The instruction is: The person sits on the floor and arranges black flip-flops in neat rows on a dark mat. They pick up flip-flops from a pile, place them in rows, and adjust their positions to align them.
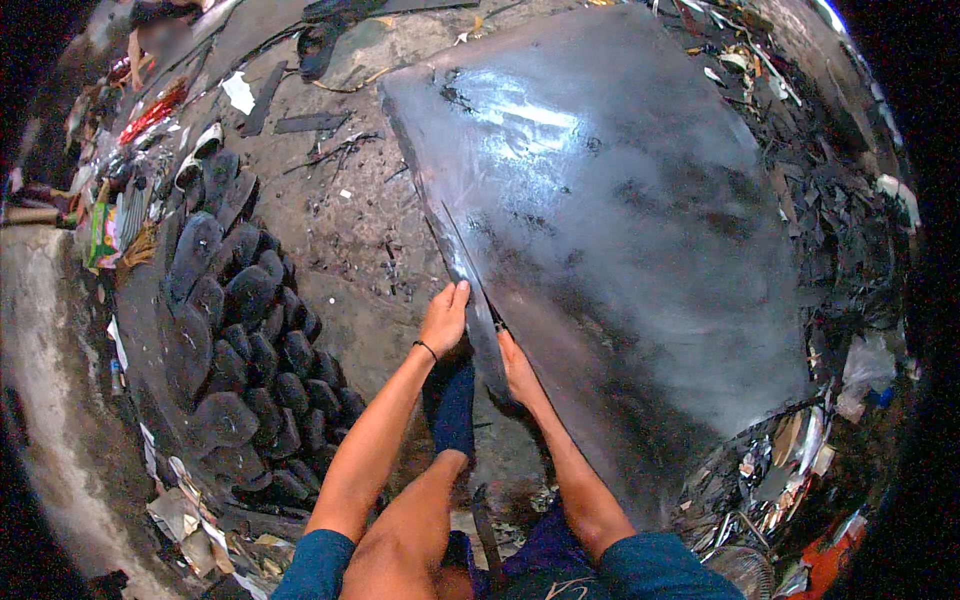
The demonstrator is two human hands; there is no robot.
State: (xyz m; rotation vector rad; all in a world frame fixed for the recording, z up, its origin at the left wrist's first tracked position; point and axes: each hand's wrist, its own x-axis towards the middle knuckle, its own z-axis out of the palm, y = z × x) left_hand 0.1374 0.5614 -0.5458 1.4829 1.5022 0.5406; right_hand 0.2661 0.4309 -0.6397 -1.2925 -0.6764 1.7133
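A large dark rubber sheet (640, 230) with a dusty, shiny surface lies in front of me and to the right. Along its left edge, a narrow strip (487, 350) stands apart from the rest, with a thin dark slit running ahead of it. My left hand (446, 316) pinches this edge strip between thumb and fingers. Close by, my right hand (518, 370) is closed around a slim dark tool, apparently a knife (497, 318), at the slit. Most of its handle is hidden inside the fist.
Dark sole-shaped pieces (250, 295) are heaped on the left. Black scraps (830, 230) pile up beyond the sheet's right edge. Mixed litter (785, 450) lies at the lower right, near a clear plastic bag (865, 370). A concrete ledge (50, 400) runs along the far left.
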